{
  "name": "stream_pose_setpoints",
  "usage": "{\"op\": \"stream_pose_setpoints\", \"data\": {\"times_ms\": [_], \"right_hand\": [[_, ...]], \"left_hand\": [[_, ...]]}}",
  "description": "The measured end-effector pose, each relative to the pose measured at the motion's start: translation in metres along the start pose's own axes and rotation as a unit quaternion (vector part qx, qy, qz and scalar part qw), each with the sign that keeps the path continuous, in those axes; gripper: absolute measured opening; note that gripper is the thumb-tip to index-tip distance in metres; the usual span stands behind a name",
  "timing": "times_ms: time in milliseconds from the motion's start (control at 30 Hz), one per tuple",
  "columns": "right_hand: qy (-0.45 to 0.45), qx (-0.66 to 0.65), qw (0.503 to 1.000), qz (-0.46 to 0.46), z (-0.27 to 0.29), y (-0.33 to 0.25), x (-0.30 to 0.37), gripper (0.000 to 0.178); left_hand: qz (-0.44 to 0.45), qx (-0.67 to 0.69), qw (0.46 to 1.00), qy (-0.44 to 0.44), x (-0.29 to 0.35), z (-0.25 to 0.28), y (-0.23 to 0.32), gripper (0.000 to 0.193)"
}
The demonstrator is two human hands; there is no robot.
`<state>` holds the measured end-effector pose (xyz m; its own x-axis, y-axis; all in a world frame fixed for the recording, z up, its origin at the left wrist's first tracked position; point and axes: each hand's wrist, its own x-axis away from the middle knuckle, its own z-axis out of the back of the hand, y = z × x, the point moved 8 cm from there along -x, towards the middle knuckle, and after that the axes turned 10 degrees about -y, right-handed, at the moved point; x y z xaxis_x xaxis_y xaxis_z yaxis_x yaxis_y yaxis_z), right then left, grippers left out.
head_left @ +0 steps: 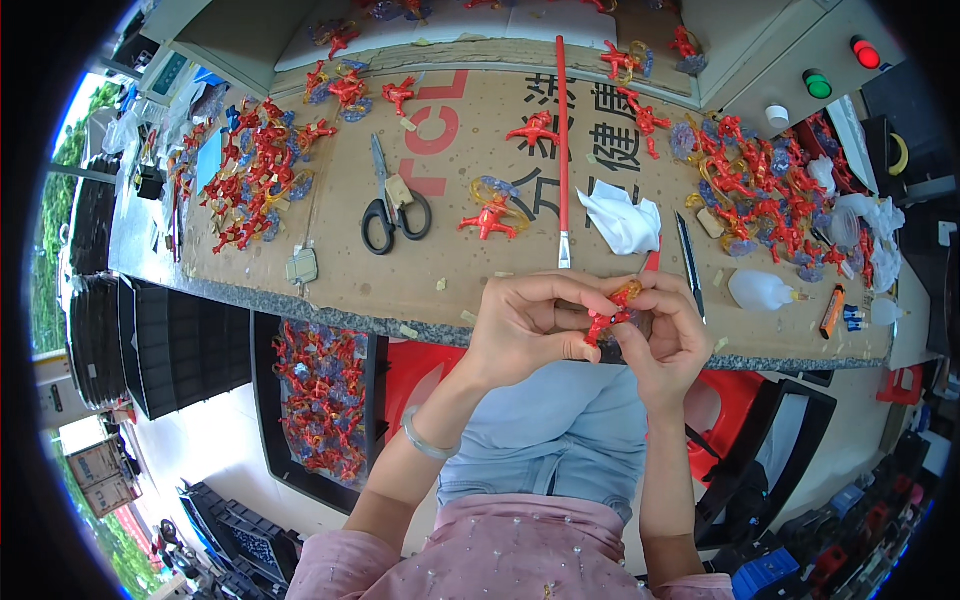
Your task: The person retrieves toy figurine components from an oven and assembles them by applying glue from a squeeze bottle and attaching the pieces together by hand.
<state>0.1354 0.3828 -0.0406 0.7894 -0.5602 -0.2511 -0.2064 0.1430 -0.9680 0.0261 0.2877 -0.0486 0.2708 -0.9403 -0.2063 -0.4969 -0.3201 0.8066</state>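
Observation:
Close above the table's near edge, both hands pinch one small red plastic figurine [603, 324] with a yellow see-through part. My left hand [520, 328] grips it from the left, thumb and forefinger closed on its body. From the other side my right hand [668, 338] closes its fingertips on the yellow part. The fingers cover much of the figurine. Just beyond the hands lie a red-handled flat brush [563, 150], a crumpled white tissue [622, 218] and a dark pen-like tool [690, 262]. Another red figurine [490, 217] with a yellow ring lies left of the brush.
Heaps of red figurines lie at left [255, 175] and right [765, 190] on the cardboard-covered table [330, 215]. Black scissors [393, 205] lie left of centre. At right are a white squeeze bottle [760, 290] and an orange tube [832, 312]. A black crate [268, 400] of figurines stands below.

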Motion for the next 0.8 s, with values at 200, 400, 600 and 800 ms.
{"op": "stream_pose_setpoints", "data": {"times_ms": [200,400,600,800], "right_hand": [[-0.007,-0.010,1.000,0.018,-0.0014,-0.0019,-0.0025,0.025],[-0.016,-0.002,0.999,0.030,0.0005,-0.0016,-0.0012,0.025],[-0.014,-0.004,0.999,0.031,-0.0001,-0.0024,-0.0013,0.024],[-0.023,0.002,0.999,0.033,-0.0006,-0.0042,-0.0017,0.025]], "left_hand": [[-0.016,-0.027,0.999,0.003,-0.0015,0.0007,0.0030,0.035],[0.005,-0.019,1.000,0.006,-0.0014,0.0007,0.0005,0.036],[0.009,-0.019,1.000,0.007,-0.0005,0.0002,0.0011,0.036],[0.015,-0.016,1.000,0.001,-0.0012,0.0008,0.0003,0.036]]}}
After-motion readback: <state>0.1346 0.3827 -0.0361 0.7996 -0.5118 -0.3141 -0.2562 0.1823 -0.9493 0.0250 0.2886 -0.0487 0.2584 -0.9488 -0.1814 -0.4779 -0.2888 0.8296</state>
